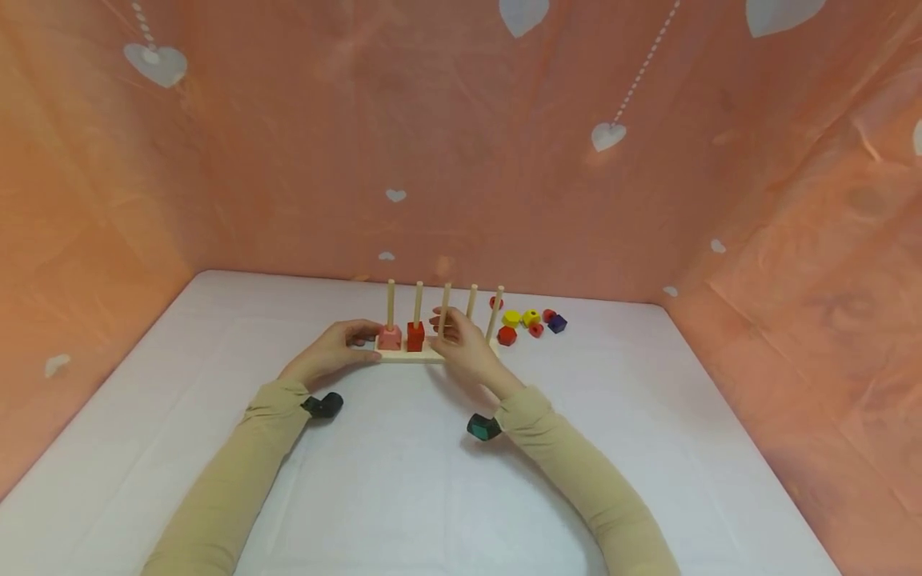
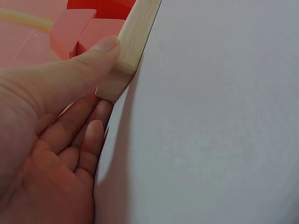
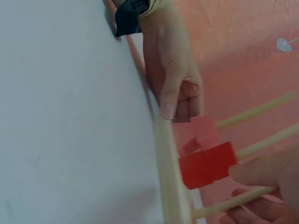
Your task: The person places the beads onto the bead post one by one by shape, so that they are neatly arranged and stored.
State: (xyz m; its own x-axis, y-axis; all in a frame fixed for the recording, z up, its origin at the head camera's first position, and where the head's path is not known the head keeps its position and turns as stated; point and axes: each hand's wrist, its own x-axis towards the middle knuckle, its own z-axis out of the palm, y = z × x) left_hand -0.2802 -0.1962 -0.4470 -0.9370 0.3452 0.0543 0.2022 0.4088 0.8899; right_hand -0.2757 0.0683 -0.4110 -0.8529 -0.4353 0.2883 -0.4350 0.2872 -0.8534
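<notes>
Five-peg wooden board (image 1: 410,360) on the white table (image 1: 382,480), set before you between your two hands. Your left hand (image 1: 334,350) grasps the board's left end, its thumb on the front edge and its fingers about the end. Your right hand (image 1: 470,352) is loosely released around the third peg (image 1: 447,298), thumb on one side and fingers on the other; no block shows in it, though part of the palm is hidden. Likeliest fault: as you withdraw the right hand, its thumb, just beside the red blocks (image 1: 415,338) on the second peg, could catch them and turn or lift them. A sideways pull on the third peg, should your left grasp slacken, could swivel or tip the board. A slide to the right could push into the nearest red bead (image 1: 507,336) and scatter the yellow beads (image 1: 511,318) and the purple block (image 1: 557,323) beyond it. Orientation: the board's long axis runs left to right across the table, roughly parallel to the far table edge; its pegs point upward, with the pink blocks (image 1: 390,339) seated on the leftmost, their faces turned out of line.
</notes>
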